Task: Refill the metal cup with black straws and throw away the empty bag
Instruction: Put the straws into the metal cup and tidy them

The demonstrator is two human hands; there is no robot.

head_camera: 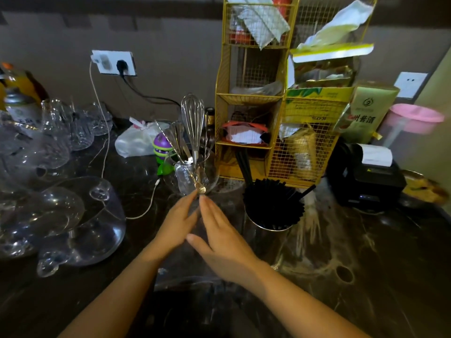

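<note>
Clear plastic bag lies flat on the dark counter, left hand and right hand open, palms pressing it. Metal cup just right, packed with black straws. Yellow wire rack behind.

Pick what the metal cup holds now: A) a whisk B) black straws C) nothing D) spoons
B: the metal cup is packed with black straws; the whisk stands in the glass jar to its left.
</note>
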